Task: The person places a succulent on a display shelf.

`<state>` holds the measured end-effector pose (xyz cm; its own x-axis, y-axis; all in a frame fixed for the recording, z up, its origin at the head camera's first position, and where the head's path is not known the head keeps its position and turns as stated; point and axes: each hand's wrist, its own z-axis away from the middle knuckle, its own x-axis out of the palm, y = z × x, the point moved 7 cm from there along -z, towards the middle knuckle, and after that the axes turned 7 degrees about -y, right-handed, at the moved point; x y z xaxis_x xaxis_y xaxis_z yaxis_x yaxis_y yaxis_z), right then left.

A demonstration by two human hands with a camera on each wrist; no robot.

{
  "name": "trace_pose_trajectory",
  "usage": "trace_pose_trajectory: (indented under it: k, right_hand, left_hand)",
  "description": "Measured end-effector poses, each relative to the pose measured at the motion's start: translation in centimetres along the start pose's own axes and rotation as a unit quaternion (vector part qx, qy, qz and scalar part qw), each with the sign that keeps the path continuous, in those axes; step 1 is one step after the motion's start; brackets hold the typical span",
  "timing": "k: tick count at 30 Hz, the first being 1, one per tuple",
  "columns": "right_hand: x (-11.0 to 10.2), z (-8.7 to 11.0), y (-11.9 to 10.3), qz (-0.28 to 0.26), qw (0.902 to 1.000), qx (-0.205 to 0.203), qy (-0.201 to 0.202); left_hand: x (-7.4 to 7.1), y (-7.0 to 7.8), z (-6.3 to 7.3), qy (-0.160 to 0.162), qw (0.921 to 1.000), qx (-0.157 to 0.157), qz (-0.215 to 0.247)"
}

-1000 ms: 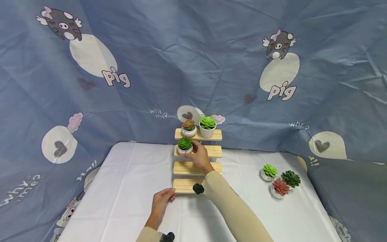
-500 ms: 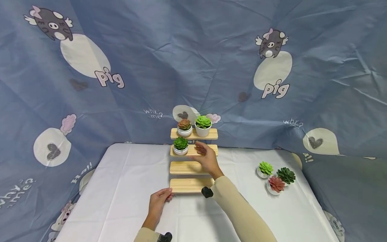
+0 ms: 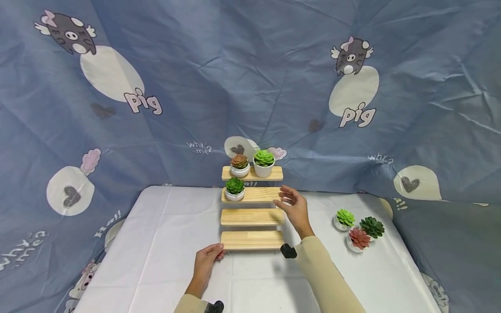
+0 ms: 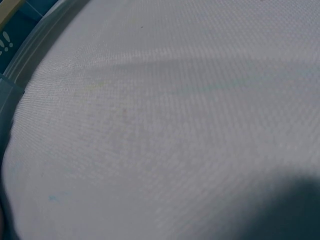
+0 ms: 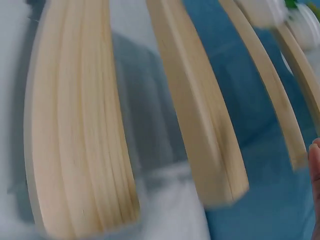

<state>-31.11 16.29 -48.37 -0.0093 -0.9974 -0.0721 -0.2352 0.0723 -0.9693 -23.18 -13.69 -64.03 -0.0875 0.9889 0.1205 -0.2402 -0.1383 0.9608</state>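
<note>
A tiered wooden plant stand [image 3: 252, 217] stands against the back cloth. My left hand [image 3: 205, 265] pinches the left front corner of its lowest board. Beside the right end of the second board from the top is my right hand [image 3: 295, 208], holding nothing, its fingers loosely bent. On that board's left end sits a dark green succulent [image 3: 235, 186] in a white pot. The top board bears a reddish-brown succulent [image 3: 240, 162] and a bright green succulent [image 3: 264, 158], both in white pots. The right wrist view shows the boards close up, with a fingertip [image 5: 315, 160] at its edge.
Several more potted succulents stand together on the table's right: a lime green one [image 3: 345, 217], a red one [image 3: 359, 238] and a dark green one [image 3: 372, 227]. A white cloth [image 3: 168, 243] covers the table. Blue patterned fabric [image 3: 219, 87] rises behind and at both sides.
My right hand has let go of the dark green succulent on the second board and moved right to the board's end. My left hand keeps its place on the lowest board.
</note>
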Motion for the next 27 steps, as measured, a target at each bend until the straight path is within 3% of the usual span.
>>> trace_pose_trajectory:
  k: [8, 14, 27]
  right_hand:
    - [-5.1, 1.4, 1.1, 0.008, 0.9970, 0.034, 0.069]
    - [-8.8, 2.8, 1.7, -0.007, 0.9930, 0.032, 0.113]
    - [-16.1, 6.3, 3.0, 0.018, 0.9769, 0.075, 0.199]
  left_hand:
    - [0.0, 0.1, 0.0, 0.001, 0.9999, -0.004, -0.012]
    - [0.0, 0.2, -0.1, -0.001, 0.9998, -0.004, -0.018]
    - [0.1, 0.2, -0.1, -0.005, 0.9999, -0.004, -0.014]
